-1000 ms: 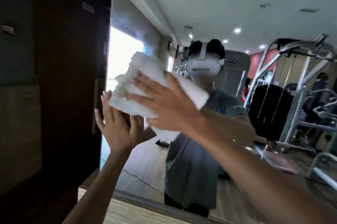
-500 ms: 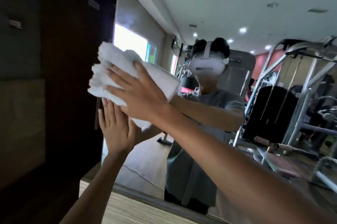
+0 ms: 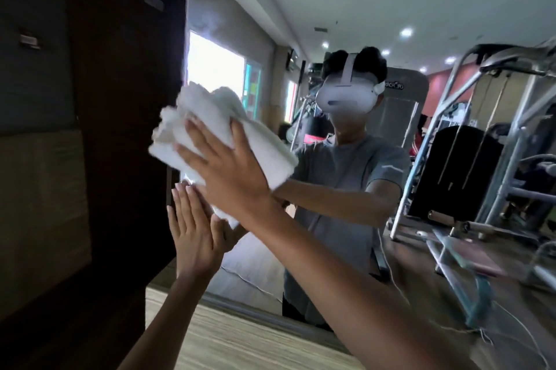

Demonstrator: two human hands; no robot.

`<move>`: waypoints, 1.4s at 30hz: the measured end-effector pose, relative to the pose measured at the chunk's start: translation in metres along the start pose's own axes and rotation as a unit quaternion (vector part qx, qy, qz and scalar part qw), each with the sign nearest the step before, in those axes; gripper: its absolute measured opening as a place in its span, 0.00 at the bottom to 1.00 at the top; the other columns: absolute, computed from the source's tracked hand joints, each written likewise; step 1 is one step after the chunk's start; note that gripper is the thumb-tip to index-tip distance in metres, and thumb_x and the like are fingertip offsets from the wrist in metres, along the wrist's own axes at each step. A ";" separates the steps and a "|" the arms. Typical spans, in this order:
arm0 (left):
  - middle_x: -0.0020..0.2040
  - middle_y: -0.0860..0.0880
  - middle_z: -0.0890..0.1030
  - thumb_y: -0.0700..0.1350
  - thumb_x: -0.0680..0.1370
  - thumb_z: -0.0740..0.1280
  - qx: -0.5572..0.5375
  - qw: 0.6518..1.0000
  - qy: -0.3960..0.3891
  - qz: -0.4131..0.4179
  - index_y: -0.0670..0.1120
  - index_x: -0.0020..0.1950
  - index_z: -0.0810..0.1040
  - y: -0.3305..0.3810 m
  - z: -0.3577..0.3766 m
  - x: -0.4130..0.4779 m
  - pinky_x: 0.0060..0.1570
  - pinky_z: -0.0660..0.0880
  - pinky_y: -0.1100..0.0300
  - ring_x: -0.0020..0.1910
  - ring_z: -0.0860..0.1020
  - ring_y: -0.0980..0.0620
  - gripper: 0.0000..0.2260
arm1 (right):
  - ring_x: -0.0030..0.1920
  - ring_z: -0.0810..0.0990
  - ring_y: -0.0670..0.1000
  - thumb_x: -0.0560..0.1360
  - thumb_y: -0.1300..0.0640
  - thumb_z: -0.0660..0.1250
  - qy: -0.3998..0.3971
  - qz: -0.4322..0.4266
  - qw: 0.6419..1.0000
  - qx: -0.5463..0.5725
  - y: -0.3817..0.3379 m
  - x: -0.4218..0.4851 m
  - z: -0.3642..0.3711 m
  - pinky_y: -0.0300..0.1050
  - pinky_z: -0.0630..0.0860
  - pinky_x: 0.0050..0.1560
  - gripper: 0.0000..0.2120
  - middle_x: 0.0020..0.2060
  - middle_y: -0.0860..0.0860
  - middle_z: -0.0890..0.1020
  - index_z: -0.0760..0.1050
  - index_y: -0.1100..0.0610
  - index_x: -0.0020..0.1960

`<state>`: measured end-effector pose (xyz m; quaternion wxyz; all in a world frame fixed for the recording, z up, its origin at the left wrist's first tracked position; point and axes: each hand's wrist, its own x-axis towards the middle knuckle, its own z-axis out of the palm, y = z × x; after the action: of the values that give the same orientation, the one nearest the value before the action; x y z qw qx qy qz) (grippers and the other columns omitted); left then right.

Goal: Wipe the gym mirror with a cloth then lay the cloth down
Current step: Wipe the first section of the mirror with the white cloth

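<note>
The gym mirror fills the middle and right of the head view, with its left edge against a dark wall. A folded white cloth lies flat on the glass near that edge. My right hand presses on the cloth with straight, spread fingers, and my arm reaches in from the lower right. Just below the cloth, my left hand rests palm-flat on the mirror with its fingers straight and pointing up. It holds nothing.
Dark wooden wall panels stand to the left of the mirror. A light wood-grain surface runs below the mirror's lower frame. The glass reflects me in a headset and grey gym machines at the right.
My right hand has slid the cloth leftward over the glass to the mirror's left edge. My left hand has stayed flat on the mirror beneath it.
</note>
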<state>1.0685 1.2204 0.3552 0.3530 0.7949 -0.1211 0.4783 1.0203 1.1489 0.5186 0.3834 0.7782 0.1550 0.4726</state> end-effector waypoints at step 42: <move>0.80 0.34 0.56 0.44 0.81 0.54 -0.120 0.987 0.011 0.102 0.37 0.79 0.59 0.185 0.016 -0.036 0.77 0.42 0.47 0.80 0.50 0.40 0.27 | 0.78 0.59 0.55 0.72 0.43 0.63 0.043 0.312 0.949 -0.017 0.172 -0.215 -0.028 0.65 0.59 0.65 0.34 0.78 0.55 0.62 0.64 0.46 0.77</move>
<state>0.9622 1.0710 0.4024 0.3969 0.7248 -0.2542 0.5026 0.8669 0.9192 0.5210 0.2227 0.7602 -0.0870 0.6041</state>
